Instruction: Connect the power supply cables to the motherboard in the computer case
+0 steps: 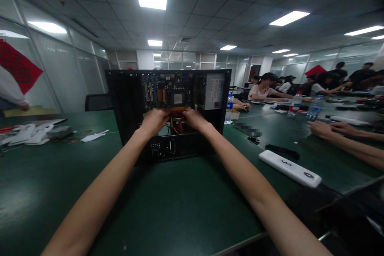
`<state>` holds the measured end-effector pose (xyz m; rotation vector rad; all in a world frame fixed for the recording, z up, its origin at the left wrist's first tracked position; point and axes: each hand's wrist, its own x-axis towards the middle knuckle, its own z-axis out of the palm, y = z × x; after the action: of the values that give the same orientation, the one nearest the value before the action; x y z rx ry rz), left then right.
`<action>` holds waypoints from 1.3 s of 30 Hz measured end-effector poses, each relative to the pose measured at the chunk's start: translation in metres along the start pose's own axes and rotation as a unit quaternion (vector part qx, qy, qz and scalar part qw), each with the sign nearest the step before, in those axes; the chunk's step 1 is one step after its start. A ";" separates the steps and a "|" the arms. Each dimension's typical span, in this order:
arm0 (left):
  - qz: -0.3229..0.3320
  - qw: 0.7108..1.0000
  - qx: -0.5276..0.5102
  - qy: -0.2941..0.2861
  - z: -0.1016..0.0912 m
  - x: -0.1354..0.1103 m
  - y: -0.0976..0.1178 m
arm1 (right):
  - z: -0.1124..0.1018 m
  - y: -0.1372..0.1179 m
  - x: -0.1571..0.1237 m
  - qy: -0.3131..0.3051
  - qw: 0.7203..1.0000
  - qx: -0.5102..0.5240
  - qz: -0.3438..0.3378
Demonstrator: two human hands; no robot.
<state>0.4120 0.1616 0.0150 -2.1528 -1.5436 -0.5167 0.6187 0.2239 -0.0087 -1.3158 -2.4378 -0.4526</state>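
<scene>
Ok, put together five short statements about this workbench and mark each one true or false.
1. The left hand and right hand both reach into the open black computer case. True.
2. The white bar marked with a 3 lies to the left of the case. False: it lies to the right.
3. The silver power supply sits in the upper right of the case. True.
4. The tabletop is bright yellow. False: it is dark green.
5. A bottle with a blue cap shows just past the right edge of the case. True.
</scene>
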 end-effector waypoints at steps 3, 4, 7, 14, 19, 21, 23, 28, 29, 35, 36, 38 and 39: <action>0.004 0.999 -0.002 -0.052 0.012 0.012 0.005 | 0.002 -0.001 0.000 -0.009 1.000 0.012 -0.006; 0.007 0.997 -0.002 -0.072 0.016 0.017 0.007 | 0.003 -0.002 0.000 -0.012 1.000 0.015 -0.006; 0.007 0.993 0.005 -0.118 0.026 0.029 0.011 | 0.004 -0.005 0.002 -0.015 1.000 0.025 -0.006; -0.014 0.989 0.024 -0.147 0.034 0.041 0.014 | 0.009 -0.002 0.003 -0.013 0.999 0.047 -0.008; -0.015 0.988 0.039 -0.149 0.031 0.044 0.019 | 0.007 -0.002 0.002 -0.011 0.999 0.047 -0.010; -0.014 0.988 0.045 -0.150 0.029 0.045 0.020 | 0.007 -0.002 0.002 -0.014 0.999 0.047 -0.012; -0.014 0.987 0.049 -0.151 0.027 0.046 0.022 | 0.009 -0.002 0.003 -0.014 0.999 0.049 -0.017; -0.011 0.988 0.052 -0.143 0.028 0.043 0.023 | 0.014 -0.003 0.005 0.015 0.998 0.046 -0.026; -0.011 0.989 0.053 -0.141 0.030 0.043 0.022 | 0.014 -0.004 0.005 0.021 0.999 0.039 -0.029; -0.016 0.990 0.051 -0.128 0.038 0.042 0.018 | 0.008 -0.003 0.016 0.025 0.992 -0.024 -0.122; -0.017 0.991 0.050 -0.125 0.039 0.042 0.017 | 0.007 0.000 0.019 0.023 0.988 -0.032 -0.149; -0.020 0.992 0.048 -0.119 0.040 0.041 0.016 | 0.008 0.004 0.023 0.024 0.980 -0.046 -0.192; -0.022 0.992 0.047 -0.116 0.040 0.041 0.015 | 0.009 0.007 0.025 0.027 0.978 -0.049 -0.203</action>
<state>0.4411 0.2115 0.0018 -2.1726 -1.7032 -0.2054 0.6105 0.2497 -0.0050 -0.8186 -2.6681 -0.7088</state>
